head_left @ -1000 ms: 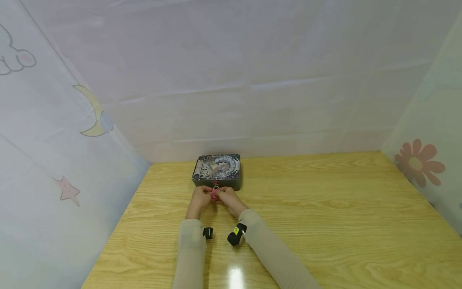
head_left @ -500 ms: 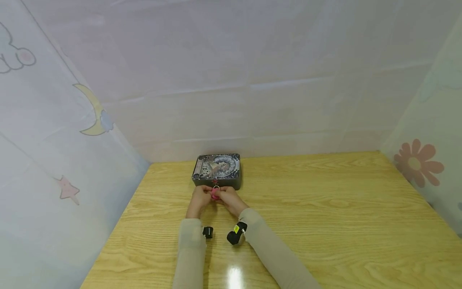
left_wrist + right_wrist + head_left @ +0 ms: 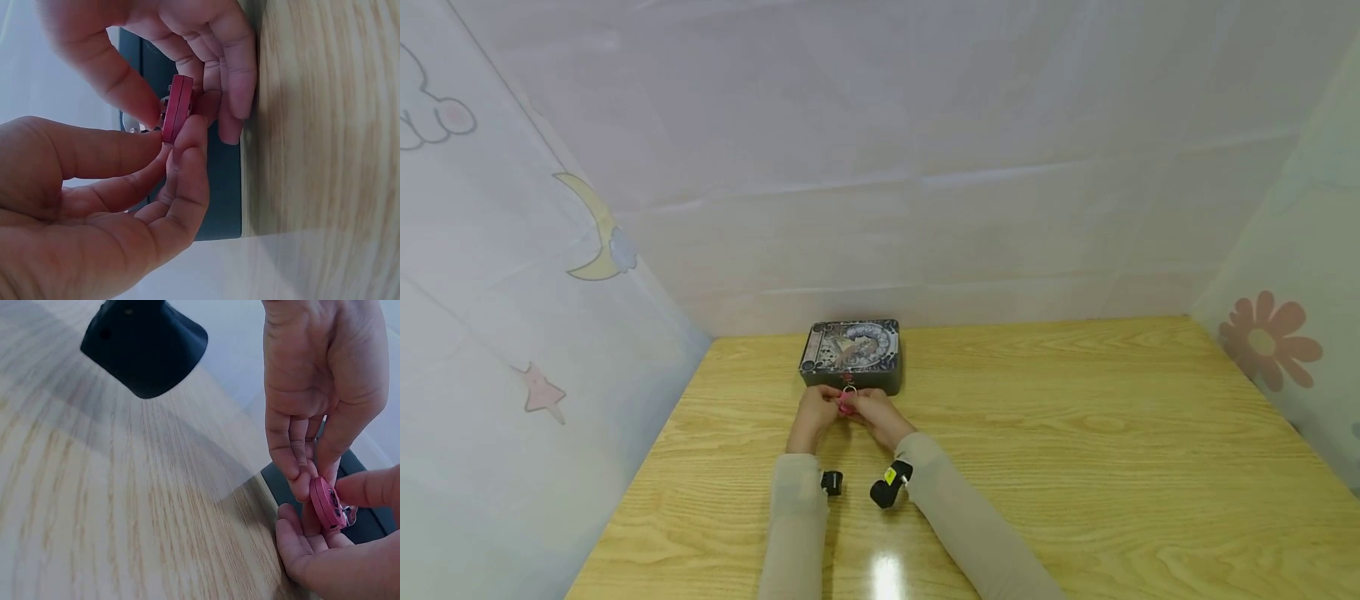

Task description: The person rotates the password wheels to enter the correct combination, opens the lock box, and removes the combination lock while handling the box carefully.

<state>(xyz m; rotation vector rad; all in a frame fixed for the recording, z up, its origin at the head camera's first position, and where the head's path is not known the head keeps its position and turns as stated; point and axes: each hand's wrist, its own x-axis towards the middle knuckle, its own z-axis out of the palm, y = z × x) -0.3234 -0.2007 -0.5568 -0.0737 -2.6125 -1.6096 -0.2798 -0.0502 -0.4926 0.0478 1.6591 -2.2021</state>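
A small pink padlock (image 3: 847, 404) with a metal shackle sits at the front of a dark tin box (image 3: 850, 346), just below the box's red catch. Small dark dial-like marks show along one face of the padlock (image 3: 328, 503) in the right wrist view. My left hand (image 3: 814, 412) pinches one side of its body between thumb and fingers. From the other side, my right hand (image 3: 880, 412) holds it too, the thumb over the dial face and the other fingers curled behind. The fingers partly cover the padlock in the head view.
The box stands near the back edge of a wood-grain table (image 3: 1075, 433), close to a pale cloth wall (image 3: 925, 208). Printed cloth hangs at left and right. A black wrist camera (image 3: 144, 347) juts into the right wrist view.
Both hands keep hold of the padlock in the same spot. The right wrist has turned very slightly; the box stays put.
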